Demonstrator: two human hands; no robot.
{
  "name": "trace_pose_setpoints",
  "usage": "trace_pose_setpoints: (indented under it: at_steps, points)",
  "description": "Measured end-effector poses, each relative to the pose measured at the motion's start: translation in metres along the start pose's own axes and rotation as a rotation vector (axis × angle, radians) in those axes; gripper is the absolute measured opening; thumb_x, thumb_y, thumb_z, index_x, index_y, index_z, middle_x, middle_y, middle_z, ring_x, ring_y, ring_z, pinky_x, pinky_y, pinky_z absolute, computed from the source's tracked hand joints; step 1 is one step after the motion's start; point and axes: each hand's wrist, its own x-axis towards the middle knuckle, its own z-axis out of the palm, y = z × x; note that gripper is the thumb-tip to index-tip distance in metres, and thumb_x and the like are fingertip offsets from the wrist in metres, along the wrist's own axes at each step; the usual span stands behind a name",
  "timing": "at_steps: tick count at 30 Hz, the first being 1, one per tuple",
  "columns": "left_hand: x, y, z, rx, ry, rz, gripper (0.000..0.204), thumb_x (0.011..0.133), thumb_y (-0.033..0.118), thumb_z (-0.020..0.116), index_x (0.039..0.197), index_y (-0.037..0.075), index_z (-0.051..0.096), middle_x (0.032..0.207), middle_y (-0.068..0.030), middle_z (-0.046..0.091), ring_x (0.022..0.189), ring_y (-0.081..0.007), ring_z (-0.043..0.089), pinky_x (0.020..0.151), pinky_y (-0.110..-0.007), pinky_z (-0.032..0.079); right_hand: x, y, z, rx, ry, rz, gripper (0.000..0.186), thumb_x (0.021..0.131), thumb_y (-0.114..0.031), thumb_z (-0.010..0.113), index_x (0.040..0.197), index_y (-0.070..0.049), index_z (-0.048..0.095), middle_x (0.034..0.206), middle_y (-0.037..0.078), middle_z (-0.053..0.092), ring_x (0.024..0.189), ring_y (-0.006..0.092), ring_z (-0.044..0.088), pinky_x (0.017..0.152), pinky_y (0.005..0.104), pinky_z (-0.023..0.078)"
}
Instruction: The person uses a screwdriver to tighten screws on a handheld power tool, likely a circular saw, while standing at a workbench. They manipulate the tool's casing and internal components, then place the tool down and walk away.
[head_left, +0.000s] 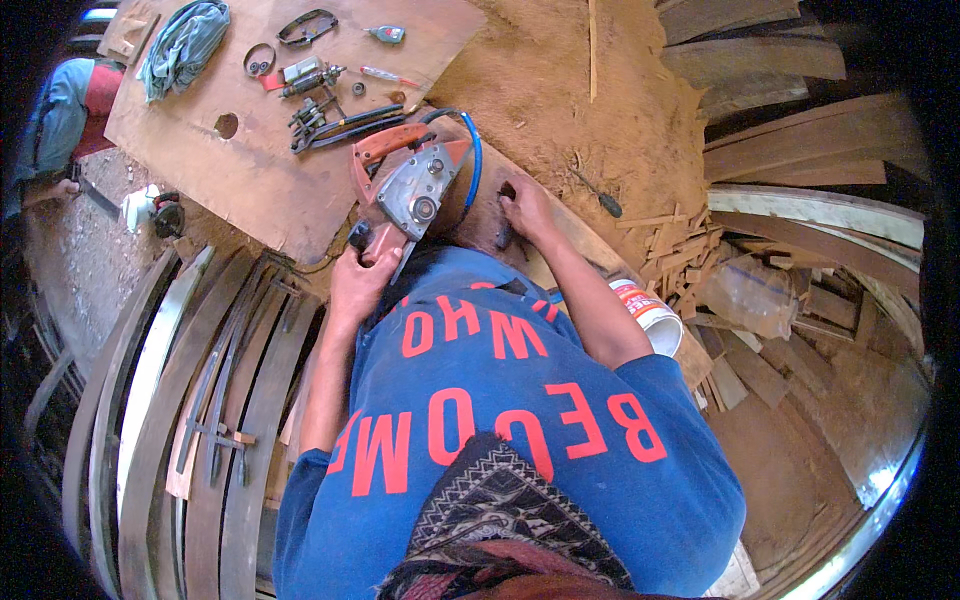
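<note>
An orange and silver handheld power tool [420, 190] lies on its side in front of me, with round metal parts on its exposed face. A blue cord [474, 160] loops beside it. My left hand [362, 285] is closed round the tool's near end, thumb on top. To the right of the tool, my right hand [527, 212] is held over a wooden plank [560, 220]. Its fingers are curled together near a small dark piece; what they hold is not clear.
A plywood board [290, 190] carries a motor part [312, 78], a black belt [308, 28], a screwdriver [388, 76] and a cloth [185, 45]. Curved timbers [240, 400] stand left. A white bucket [660, 328] is by my right elbow. At far left, another person's hand [66, 187] holds a grinder [152, 210].
</note>
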Motion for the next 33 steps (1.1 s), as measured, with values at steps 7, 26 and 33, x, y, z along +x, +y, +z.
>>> trace_pose_setpoints:
  at_steps: [7,26,33]
  points:
    - [-0.008,0.019,-0.002,0.013,-0.011,-0.028,0.068,0.083,0.048,0.083,0.123,-0.005,0.071,0.108,-0.0241,0.078,0.101,-0.0346,0.077,0.09,-0.045,0.058,-0.004,-0.003,-0.003,0.077,0.04,0.134,0.03,0.089,-0.013,0.072,0.117,-0.001,0.07,0.107,0.026,0.072,0.104,0.0442,0.071,0.092,0.0507,0.055]
    - [-0.015,0.033,0.005,-0.036,0.041,-0.007,0.068,0.076,0.047,0.085,0.118,-0.006,0.073,0.111,-0.0246,0.078,0.104,-0.0366,0.077,0.093,-0.045,0.059,0.013,-0.201,-0.067,0.217,0.02,-0.533,0.015,0.093,-0.009,0.073,0.106,-0.003,0.073,0.106,0.017,0.072,0.105,0.0389,0.068,0.095,0.0481,0.054]
    - [-0.018,0.042,-0.006,0.001,-0.031,-0.026,0.071,0.079,0.045,0.086,0.13,-0.002,0.07,0.117,-0.0233,0.077,0.108,-0.0349,0.076,0.097,-0.045,0.058,0.014,-0.2,-0.061,0.197,0.026,-0.526,0.013,0.094,-0.01,0.072,0.105,-0.003,0.071,0.105,0.017,0.072,0.104,0.0387,0.068,0.093,0.048,0.054]
